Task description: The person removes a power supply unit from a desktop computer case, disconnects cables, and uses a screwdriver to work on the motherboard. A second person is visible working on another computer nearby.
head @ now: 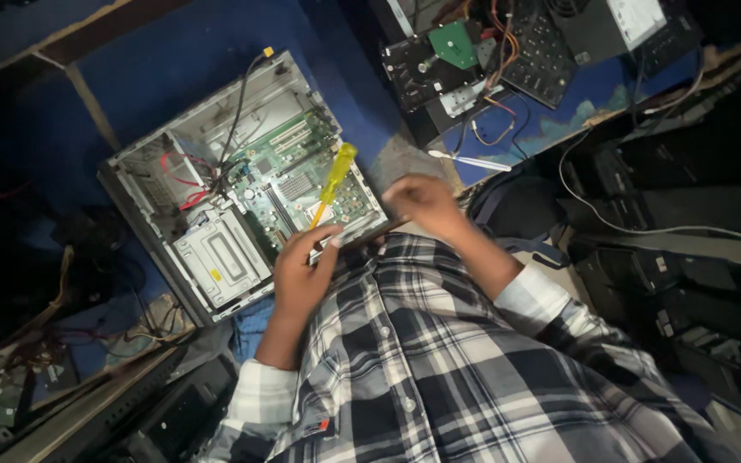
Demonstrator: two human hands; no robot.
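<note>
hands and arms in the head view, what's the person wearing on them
Both arms are in long sleeves of a plaid shirt, checked in black, grey and white, with white buttons down the front. Each sleeve ends in a paler cuff just above the wrist. The left hand and right hand are bare: no gloves, and no rings or watch visible.

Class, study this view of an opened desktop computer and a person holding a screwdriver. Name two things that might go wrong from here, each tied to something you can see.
1. The left hand holds the yellow-handled screwdriver loosely over the exposed motherboard; a slip could scratch or short parts.
2. The right hand is blurred beside the open computer case; it might catch the metal edge or the loose cables inside.
</note>
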